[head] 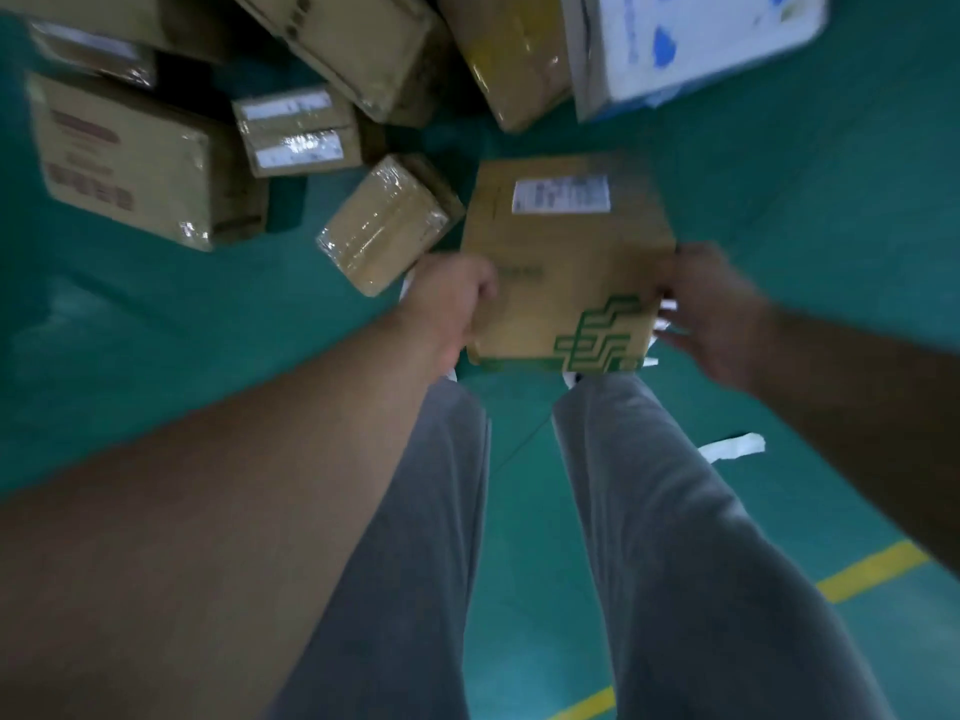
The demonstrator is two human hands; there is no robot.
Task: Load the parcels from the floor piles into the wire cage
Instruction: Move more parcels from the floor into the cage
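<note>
- The pile (140, 158) of parcels lies on the floor (156, 345), ahead and to your left.
- A taped parcel (384, 226) sits just beside your box (566, 262); a white carton (691, 44) lies beyond it.
- Your left hand (452, 304) grips the box's left edge with curled fingers.
- Your right hand (711, 314) clasps its right edge.
- The box is above the floor, between both hands.

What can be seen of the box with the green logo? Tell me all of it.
The cardboard box is plain brown, squarish, closed, its top face toward the camera. A white shipping label sits near the far edge; a green stepped logo marks the near right corner. The left hand grips its left edge, the right hand its right edge, over the green floor.
</note>
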